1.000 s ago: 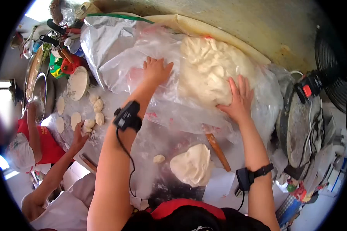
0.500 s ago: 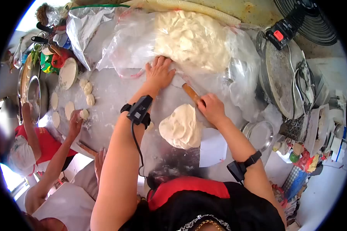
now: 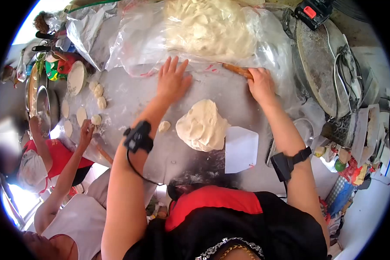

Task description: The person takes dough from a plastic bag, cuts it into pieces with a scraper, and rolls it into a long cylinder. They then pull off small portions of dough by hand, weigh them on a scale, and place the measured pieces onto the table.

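My left hand [image 3: 173, 81] has its fingers spread over the floured table by the near edge of a clear plastic sheet [image 3: 138, 52]. My right hand [image 3: 261, 84] grips the wooden handle of a wooden-handled blade [image 3: 237, 70]; its blade is hard to make out at the sheet's edge. Behind both hands, a large mass of pale dough [image 3: 208, 32] lies in the plastic. A smooth lump of dough [image 3: 201, 125] sits on the table nearer my body, touching or beside a white sheet [image 3: 242, 149]. One small dough piece [image 3: 164, 126] lies to its left.
At the left, a co-worker's hand [image 3: 86, 130] is beside a small dough ball [image 3: 96, 119], near flat dough rounds [image 3: 81, 116] and a rolling pin [image 3: 103, 152]. A large round pan [image 3: 320, 65] and a cordless tool battery [image 3: 310, 12] stand at right.
My right hand has moved right and away from me with the wooden-handled blade, which now points left. My left hand has lifted or shifted slightly left, its fingers wider apart. The view has shifted.
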Demonstrator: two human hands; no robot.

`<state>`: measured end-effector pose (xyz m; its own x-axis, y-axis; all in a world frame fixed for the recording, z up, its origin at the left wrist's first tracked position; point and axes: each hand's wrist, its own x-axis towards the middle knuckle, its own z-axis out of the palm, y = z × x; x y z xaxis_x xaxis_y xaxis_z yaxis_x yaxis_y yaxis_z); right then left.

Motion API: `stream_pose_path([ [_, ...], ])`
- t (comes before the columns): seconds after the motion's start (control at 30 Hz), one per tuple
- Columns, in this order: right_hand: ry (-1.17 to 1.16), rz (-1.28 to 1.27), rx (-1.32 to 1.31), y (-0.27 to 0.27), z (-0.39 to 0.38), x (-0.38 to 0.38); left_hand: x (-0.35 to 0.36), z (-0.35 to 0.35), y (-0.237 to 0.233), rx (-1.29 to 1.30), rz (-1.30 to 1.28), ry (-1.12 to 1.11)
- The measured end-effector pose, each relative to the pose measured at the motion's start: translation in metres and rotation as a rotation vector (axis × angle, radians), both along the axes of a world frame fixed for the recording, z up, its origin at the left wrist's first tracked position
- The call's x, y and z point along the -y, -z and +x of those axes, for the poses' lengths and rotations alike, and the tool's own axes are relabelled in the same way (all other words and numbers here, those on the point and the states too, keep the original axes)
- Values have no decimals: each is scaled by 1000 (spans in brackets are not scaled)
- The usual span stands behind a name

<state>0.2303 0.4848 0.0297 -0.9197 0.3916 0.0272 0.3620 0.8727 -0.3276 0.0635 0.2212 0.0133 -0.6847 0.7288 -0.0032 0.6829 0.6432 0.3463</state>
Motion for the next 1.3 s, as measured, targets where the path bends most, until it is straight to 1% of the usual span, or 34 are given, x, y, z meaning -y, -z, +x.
stream_pose_path([
  [0.03,8,3,13,-9,-1,3,4,21,-4,116,101,-41],
  [0.07,-25,-34,-64,-17,2,10,7,44,-10,232,204,-83],
  [0.13,-99,-111,-214,-39,14,39,14,99,-25,189,128,91],
  [0.2,-155,-485,-123,-89,27,73,14,131,-48,275,89,74],
  [0.23,-326,-536,-212,-125,32,87,18,142,-55,317,68,63],
  [0.27,-529,-613,-292,-165,41,99,25,154,-58,249,54,140],
  [0.3,-780,-668,-495,-201,48,112,33,166,-59,184,38,214],
  [0.33,-945,-727,-591,-231,59,125,41,181,-61,124,20,293],
  [0.37,-1123,-787,-671,-261,71,137,52,204,-61,28,238,241],
  [0.4,-1272,-822,-625,-285,86,145,65,222,-56,-35,235,265],
  [0.43,-1276,-951,-576,-301,99,157,78,236,-54,-67,231,267],
  [0.5,-1065,-835,-671,-317,131,192,94,261,-55,-79,223,257],
  [0.57,-1004,-764,-712,-326,145,192,105,273,-58,-67,206,212],
  [0.6,-972,-729,-731,-330,151,192,108,279,-64,-75,186,153],
  [0.63,-913,-753,-857,-322,158,197,106,284,-69,-89,171,93],
  [0.67,-989,-753,-689,-325,163,182,102,288,-72,-104,161,33],
  [0.73,-1111,-713,-342,-330,173,150,88,284,-66,-170,142,8],
  [0.77,-989,-685,-336,-303,172,150,80,275,-62,-204,137,-7],
  [0.83,-747,-643,-306,-248,170,152,68,248,-55,-78,165,-62],
  [0.87,-527,-782,-175,-197,171,154,63,232,-53,-19,183,-83],
  [0.9,-341,-759,65,-147,184,156,63,215,-53,81,249,-172],
  [0.93,-339,-490,184,-91,207,159,67,198,-54,185,312,-265],
  [0.97,-283,-407,287,-52,230,165,70,186,-57,287,376,-362],
  [1.0,-227,-320,379,-28,246,166,72,183,-66,261,348,-323],
  [1.07,-138,-273,370,-13,264,163,87,201,-89,223,273,-248],
  [1.13,-89,-262,382,-8,269,157,100,223,-87,52,250,-125],
  [1.23,-84,-281,418,-19,268,147,118,259,-72,-30,328,-222],
  [1.3,-59,-255,381,-21,277,147,133,274,-64,-58,370,-349],
])
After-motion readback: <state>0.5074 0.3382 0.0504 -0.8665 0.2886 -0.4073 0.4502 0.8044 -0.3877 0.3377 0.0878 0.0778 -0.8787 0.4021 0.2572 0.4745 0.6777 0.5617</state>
